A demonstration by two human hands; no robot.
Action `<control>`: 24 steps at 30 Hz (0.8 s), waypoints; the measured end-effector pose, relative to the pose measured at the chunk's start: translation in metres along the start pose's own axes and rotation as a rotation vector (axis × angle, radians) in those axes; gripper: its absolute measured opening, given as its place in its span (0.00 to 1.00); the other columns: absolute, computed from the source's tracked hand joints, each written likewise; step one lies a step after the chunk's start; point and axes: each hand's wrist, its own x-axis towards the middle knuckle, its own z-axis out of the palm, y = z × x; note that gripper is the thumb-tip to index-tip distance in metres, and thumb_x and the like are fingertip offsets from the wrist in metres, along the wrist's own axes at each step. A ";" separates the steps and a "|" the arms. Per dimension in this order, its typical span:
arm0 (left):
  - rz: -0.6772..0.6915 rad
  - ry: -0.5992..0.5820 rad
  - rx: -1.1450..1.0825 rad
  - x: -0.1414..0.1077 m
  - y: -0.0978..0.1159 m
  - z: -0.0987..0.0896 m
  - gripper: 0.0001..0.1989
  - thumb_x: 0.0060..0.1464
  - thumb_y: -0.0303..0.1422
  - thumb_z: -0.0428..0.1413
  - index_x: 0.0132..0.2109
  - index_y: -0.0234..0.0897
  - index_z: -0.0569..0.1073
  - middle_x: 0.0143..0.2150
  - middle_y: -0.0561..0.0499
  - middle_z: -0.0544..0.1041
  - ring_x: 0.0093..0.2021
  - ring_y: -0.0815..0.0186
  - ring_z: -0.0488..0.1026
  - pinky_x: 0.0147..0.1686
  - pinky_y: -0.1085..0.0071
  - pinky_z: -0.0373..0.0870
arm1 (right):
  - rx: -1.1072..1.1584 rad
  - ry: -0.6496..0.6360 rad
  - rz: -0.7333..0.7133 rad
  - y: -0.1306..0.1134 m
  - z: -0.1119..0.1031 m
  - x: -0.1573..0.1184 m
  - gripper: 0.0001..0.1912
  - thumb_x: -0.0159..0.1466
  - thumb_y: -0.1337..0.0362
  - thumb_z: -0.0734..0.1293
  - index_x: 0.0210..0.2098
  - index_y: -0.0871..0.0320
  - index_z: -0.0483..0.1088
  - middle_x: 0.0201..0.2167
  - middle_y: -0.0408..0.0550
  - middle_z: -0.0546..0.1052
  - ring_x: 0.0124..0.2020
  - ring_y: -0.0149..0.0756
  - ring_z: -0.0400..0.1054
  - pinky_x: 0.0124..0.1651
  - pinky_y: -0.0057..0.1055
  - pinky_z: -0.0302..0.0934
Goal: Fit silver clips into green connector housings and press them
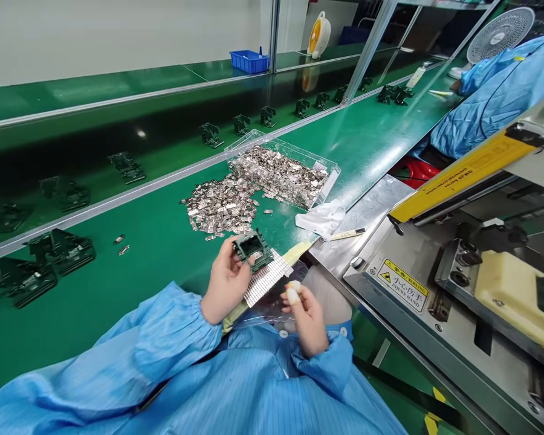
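Note:
My left hand (229,279) is closed on a dark green plastic frame (259,251), held tilted above a sheet of small silvery pieces in rows (268,279). To the right of that sheet, my right hand (307,311) has its thumb and index finger pinched together, with white covers on the fingertips. Anything between those fingertips is too small to make out. Beyond both hands lies a loose heap of small metal parts (220,205), next to a clear tray (333,181) full of similar parts.
Dark green frames (68,251) stand at the left. A white cloth (321,219) and a marker (348,234) lie near the metal plate's edge. At the right is a machine with a yellow bar (466,175). A person's blue sleeve (508,66) shows at the upper right.

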 end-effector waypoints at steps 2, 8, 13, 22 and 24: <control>0.046 -0.029 0.023 0.009 -0.008 0.009 0.19 0.52 0.36 0.61 0.48 0.37 0.65 0.40 0.50 0.74 0.40 0.66 0.74 0.38 0.72 0.73 | -0.044 -0.036 -0.026 0.006 0.006 0.008 0.21 0.54 0.46 0.71 0.33 0.59 0.74 0.27 0.47 0.77 0.28 0.37 0.70 0.28 0.31 0.65; 0.129 -0.140 0.098 0.017 -0.027 0.023 0.17 0.55 0.28 0.55 0.52 0.38 0.65 0.38 0.52 0.73 0.36 0.69 0.72 0.38 0.74 0.70 | -0.133 0.029 -0.147 0.012 0.026 0.027 0.21 0.60 0.47 0.66 0.20 0.56 0.64 0.16 0.38 0.65 0.21 0.30 0.58 0.25 0.27 0.55; 0.118 -0.146 0.154 0.015 -0.028 0.021 0.18 0.56 0.26 0.54 0.53 0.39 0.65 0.36 0.53 0.72 0.36 0.67 0.72 0.38 0.73 0.69 | -0.224 0.025 -0.262 0.026 0.020 0.029 0.22 0.62 0.48 0.61 0.19 0.54 0.61 0.16 0.40 0.63 0.21 0.32 0.57 0.27 0.29 0.53; 0.089 -0.123 0.222 0.014 -0.022 0.020 0.18 0.54 0.28 0.57 0.53 0.40 0.68 0.26 0.58 0.64 0.25 0.70 0.62 0.27 0.75 0.60 | -0.406 -0.239 -0.273 0.021 -0.005 0.033 0.05 0.55 0.63 0.65 0.23 0.53 0.69 0.20 0.42 0.72 0.22 0.36 0.64 0.29 0.31 0.56; 0.088 -0.133 0.219 0.015 -0.021 0.020 0.18 0.54 0.28 0.57 0.53 0.39 0.68 0.26 0.58 0.63 0.24 0.71 0.61 0.26 0.76 0.59 | -0.436 -0.281 -0.213 0.018 -0.009 0.033 0.04 0.51 0.68 0.66 0.27 0.53 0.70 0.17 0.40 0.72 0.19 0.36 0.64 0.25 0.30 0.55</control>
